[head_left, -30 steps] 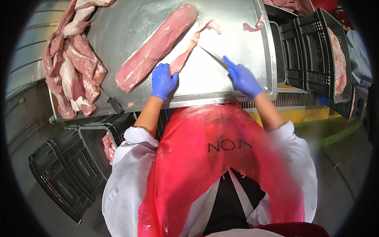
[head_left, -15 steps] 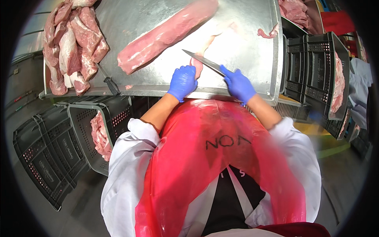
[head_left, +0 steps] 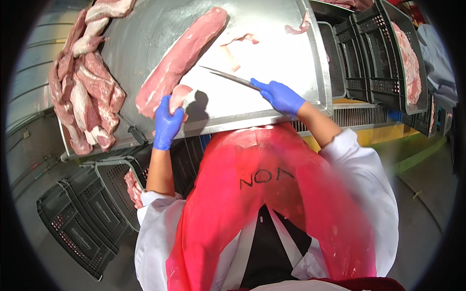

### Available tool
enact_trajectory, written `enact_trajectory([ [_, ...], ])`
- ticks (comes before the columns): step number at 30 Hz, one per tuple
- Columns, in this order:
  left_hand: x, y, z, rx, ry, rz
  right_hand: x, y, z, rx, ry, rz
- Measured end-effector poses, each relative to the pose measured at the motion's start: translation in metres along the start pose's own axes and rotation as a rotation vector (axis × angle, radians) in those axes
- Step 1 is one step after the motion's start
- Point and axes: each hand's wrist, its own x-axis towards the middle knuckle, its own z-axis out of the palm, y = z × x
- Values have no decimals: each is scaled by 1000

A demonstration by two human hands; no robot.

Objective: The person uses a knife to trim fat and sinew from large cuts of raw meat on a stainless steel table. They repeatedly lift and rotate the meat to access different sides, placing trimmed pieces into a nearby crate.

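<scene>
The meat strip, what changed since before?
It's now cut apart. The left hand moved left with one piece, toward the long meat; the rest lies on the metal table. The right hand still holds the knife; the long meat stayed put.

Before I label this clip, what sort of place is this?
Probably a meat-cutting room: raw meat piled on a metal table, a knife in the right hand, black crates alongside.

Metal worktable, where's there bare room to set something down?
Bare: between the left hand and right hand, below the knife; also between the right hand and upper-right meat scrap. Crowded: the left end, under piled meat.
</scene>
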Motion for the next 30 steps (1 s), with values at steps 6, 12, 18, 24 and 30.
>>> enact_trajectory([
  [6, 60, 128, 18, -83, -145, 263, -74, 38, -3, 352, 338, -76],
  [12, 182, 99, 146, 700, -472, 488, -144, 78, -13, 552, 571, 188],
  [18, 248, 66, 190, 622, -308, 699, -211, 94, 7, 728, 787, 281],
  [24, 313, 108, 226, 360, -158, 465, -246, 109, 41, 724, 916, 443],
  [30, 304, 207, 355, 375, -226, 452, -257, 102, 38, 842, 922, 514],
])
